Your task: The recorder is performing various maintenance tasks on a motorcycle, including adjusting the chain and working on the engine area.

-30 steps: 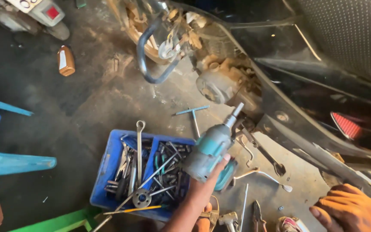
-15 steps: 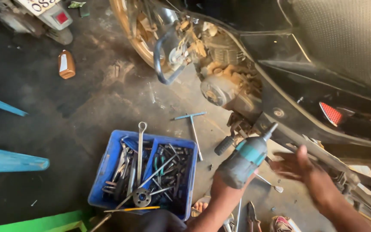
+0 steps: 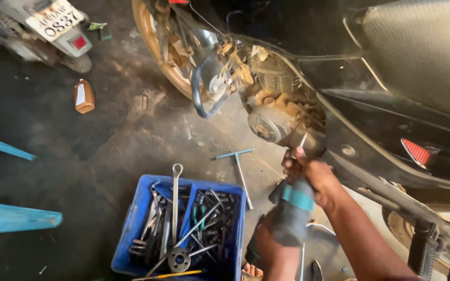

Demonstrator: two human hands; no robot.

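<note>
Now both hands [image 3: 308, 174] grip one power driver [image 3: 291, 211] beside one blue tool crate [image 3: 131, 229]

1. Both forearms are bare in the head view, with no sleeve showing anywhere up to the frame edge.
2. The right hand [image 3: 311, 174] wears no glove, ring or watch.
3. The left hand [image 3: 269, 242] is likewise ungloved, its wrist bare, fingers looking grimy.
</note>
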